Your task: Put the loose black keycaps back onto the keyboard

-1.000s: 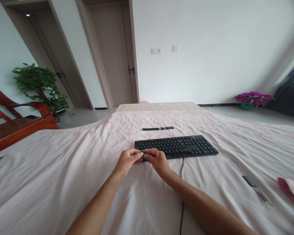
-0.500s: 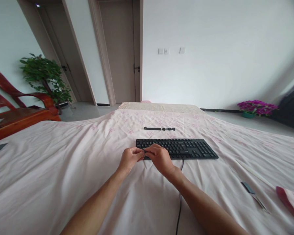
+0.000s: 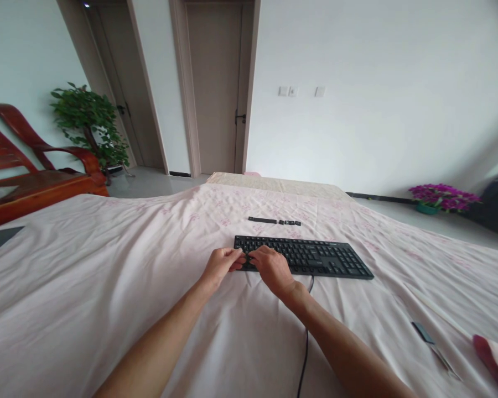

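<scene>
Well, green pot [image 3: 427,209] at two o'clock beyond keyboard [image 3: 311,257], purple flowers [image 3: 443,197] in it. Keyboard lies flat on pale cloth [image 3: 240,337]; loose keycaps [image 3: 264,220] in row at its eleven o'clock. Left hand [image 3: 221,265] and right hand [image 3: 273,267] at keyboard's nine-o'clock end, fingers bent; cannot tell whether either pinches anything. Half second ago fingertips met; now narrow gap shows between them.

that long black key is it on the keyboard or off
Off: the long black key lies on the cloth, beyond the keyboard.
</scene>
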The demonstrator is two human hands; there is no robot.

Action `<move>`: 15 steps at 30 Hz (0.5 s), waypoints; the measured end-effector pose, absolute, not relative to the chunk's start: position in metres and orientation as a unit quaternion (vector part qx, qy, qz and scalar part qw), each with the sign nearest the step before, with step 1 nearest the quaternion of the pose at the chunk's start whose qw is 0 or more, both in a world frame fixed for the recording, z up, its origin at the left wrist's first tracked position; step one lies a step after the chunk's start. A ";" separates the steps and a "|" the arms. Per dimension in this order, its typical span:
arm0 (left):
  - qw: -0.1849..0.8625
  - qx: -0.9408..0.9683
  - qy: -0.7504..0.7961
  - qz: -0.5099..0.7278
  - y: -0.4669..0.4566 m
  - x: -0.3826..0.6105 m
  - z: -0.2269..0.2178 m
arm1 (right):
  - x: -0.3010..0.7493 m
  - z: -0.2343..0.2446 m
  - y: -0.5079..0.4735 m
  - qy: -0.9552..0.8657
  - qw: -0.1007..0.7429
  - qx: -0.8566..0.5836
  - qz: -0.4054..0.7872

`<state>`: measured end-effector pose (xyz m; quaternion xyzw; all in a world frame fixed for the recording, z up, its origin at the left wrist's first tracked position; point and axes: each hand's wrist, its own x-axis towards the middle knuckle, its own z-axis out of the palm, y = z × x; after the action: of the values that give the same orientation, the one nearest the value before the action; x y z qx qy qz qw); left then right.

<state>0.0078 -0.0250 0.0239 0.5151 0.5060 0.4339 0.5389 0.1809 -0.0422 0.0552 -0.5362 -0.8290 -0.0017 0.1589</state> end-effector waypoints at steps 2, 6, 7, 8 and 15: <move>0.490 0.522 0.525 0.461 -0.020 0.004 0.018 | 0.182 0.050 -0.040 -0.827 0.147 -0.543 -0.003; 0.401 0.544 0.553 0.487 -0.011 -0.004 0.008 | 0.179 0.043 -0.038 -0.836 0.128 -0.533 -0.015; 0.388 0.547 0.560 0.487 -0.010 -0.005 0.007 | 0.178 0.042 -0.038 -0.840 0.124 -0.528 -0.020; 0.378 0.549 0.566 0.485 -0.009 -0.007 0.005 | 0.177 0.042 -0.039 -0.844 0.120 -0.523 -0.027; 0.352 0.563 0.589 0.461 -0.008 -0.009 0.004 | 0.170 0.041 -0.043 -0.852 0.096 -0.512 -0.057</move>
<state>-0.0093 -0.0084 0.0038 0.5625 0.5887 0.4614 0.3522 0.1704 -0.0431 0.0405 -0.5120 -0.8517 -0.0569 0.0958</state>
